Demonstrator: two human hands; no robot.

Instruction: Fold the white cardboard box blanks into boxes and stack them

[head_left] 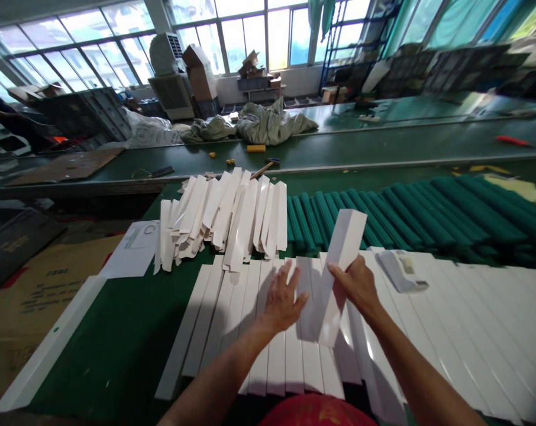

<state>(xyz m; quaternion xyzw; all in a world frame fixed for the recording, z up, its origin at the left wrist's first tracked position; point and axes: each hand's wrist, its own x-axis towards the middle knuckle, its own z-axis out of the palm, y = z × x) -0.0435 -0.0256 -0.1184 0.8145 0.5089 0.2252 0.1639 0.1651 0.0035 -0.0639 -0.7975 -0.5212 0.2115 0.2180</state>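
Note:
My right hand [359,284] grips a long white box [348,236] around its middle, holding it tilted above the table. Fingers spread, my left hand [286,299] is over a row of long white boxes [254,296] lying side by side; whether it touches them I cannot tell. Behind that row sits a heap of flattened white cartons [232,207]. Dark green ribbed rolls [365,216] are stacked to the right of the heap. A white tape dispenser [403,269] rests on more white boxes [467,313] at the right.
A printed sheet [132,245] and a single white strip [50,340] lie on the green table [112,331] at the left. Behind runs a long green conveyor [361,145] with grey sacks [272,121], a yellow block [256,148] and a red-handled tool [512,141]. A person [6,118] stands far left.

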